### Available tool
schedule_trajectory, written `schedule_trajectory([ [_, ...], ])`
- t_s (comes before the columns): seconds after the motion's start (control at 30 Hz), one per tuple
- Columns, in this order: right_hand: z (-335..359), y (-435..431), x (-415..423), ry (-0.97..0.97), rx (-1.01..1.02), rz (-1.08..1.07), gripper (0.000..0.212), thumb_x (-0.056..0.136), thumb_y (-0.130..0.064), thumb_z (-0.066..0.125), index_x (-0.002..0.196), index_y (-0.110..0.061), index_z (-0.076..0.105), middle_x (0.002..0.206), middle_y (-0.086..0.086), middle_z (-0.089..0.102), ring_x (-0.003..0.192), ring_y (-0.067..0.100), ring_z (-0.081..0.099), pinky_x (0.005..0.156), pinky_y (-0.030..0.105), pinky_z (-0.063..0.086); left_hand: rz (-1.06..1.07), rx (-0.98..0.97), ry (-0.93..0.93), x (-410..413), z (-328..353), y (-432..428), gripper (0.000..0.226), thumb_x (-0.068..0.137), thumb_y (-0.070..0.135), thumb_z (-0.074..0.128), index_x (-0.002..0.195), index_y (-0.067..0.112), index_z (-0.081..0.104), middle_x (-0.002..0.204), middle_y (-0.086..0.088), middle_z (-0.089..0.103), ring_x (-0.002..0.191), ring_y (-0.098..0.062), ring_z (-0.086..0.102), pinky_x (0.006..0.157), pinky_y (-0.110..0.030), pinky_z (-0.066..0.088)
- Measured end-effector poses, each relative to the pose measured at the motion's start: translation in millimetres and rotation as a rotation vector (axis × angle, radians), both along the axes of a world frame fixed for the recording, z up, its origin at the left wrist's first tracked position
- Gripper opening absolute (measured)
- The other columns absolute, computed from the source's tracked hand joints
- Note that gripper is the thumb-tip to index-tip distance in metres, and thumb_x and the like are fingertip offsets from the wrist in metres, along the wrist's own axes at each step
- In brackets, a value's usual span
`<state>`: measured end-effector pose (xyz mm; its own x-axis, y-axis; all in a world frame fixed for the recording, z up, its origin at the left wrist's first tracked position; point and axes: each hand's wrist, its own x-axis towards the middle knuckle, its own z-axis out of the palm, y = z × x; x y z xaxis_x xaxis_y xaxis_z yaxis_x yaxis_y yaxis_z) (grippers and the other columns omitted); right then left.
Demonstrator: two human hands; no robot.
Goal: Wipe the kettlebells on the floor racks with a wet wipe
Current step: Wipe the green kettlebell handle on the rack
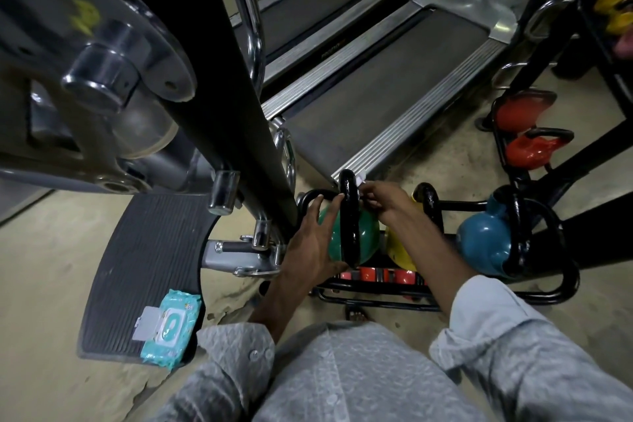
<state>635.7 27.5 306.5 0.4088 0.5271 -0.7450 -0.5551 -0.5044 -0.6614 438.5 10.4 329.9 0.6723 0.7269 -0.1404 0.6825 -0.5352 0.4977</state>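
While L hand [310,243] lay wide on the green kettlebell [368,233] to steady it, R hand [380,197] pinched the wet wipe [360,179] on its handle [349,212] & needed to rub all round.

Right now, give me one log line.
left hand: touches green kettlebell | right hand: pinches wipe on its black handle | wipe pack: on mat

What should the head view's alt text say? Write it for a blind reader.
A person's right hand holds a wet wipe to the black handle of a green kettlebell on a floor rack, while the left hand rests on its body. A yellow kettlebell and a blue kettlebell sit beside it; a wipe pack lies on a mat at left.
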Motion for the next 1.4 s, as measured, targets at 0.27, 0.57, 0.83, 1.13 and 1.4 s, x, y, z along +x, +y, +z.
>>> schedule_trajectory([
  [0.27, -25, 19, -7, -0.277, 0.043, -0.121, 0.025, 0.081, 0.005, 0.072, 0.067, -0.014, 0.065, 0.068, 0.003, 0.063, 0.06, 0.013, 0.056, 0.058, 0.023, 0.05, 0.004, -0.007, 0.006, -1, 1, -2, 0.13, 0.064, 0.044, 0.091, 0.159, 0.04, 0.002, 0.167, -0.006, 0.005, 0.151, -0.028, 0.024, 0.106, -0.049, 0.046],
  [0.57, -24, 26, 13, -0.374, 0.07, 0.032, 0.011, 0.08, 0.001, 0.077, 0.091, 0.0, 0.075, 0.078, 0.007, 0.068, 0.066, 0.014, 0.06, 0.063, 0.027, 0.053, 0.022, -0.016, -0.005, -3, -1, -2, 0.132, 0.061, 0.046, 0.092, 0.158, 0.045, 0.001, 0.167, -0.004, 0.007, 0.15, -0.026, 0.025, 0.107, -0.048, 0.047],
  [0.83, 20, 56, 32, -0.95, 0.01, 0.673, 0.02, 0.076, -0.019, 0.075, 0.084, -0.001, 0.079, 0.065, 0.013, 0.07, 0.058, 0.014, 0.06, 0.06, 0.034, 0.047, 0.014, 0.001, -0.001, -3, 2, -3, 0.132, 0.063, 0.043, 0.092, 0.159, 0.043, 0.002, 0.167, -0.005, 0.007, 0.151, -0.027, 0.024, 0.107, -0.047, 0.046],
  [1.13, 74, 92, -11, -1.278, -0.219, 1.359, 0.02, 0.081, -0.015, 0.073, 0.068, -0.007, 0.059, 0.065, 0.007, 0.056, 0.071, 0.026, 0.06, 0.061, 0.027, 0.043, 0.016, 0.026, -0.032, -6, -1, -5, 0.135, 0.06, 0.044, 0.094, 0.158, 0.046, 0.001, 0.168, -0.005, 0.01, 0.15, -0.027, 0.026, 0.104, -0.048, 0.048],
  [1.4, 85, 68, -29, -1.398, -0.129, 1.387, 0.016, 0.086, -0.007, 0.07, 0.1, -0.001, 0.067, 0.088, 0.012, 0.067, 0.074, 0.025, 0.059, 0.062, 0.027, 0.042, 0.082, -0.044, -0.145, -9, -7, -3, 0.138, 0.059, 0.059, 0.087, 0.161, 0.018, 0.003, 0.167, -0.001, 0.017, 0.148, -0.02, 0.03, 0.11, -0.044, 0.045],
])
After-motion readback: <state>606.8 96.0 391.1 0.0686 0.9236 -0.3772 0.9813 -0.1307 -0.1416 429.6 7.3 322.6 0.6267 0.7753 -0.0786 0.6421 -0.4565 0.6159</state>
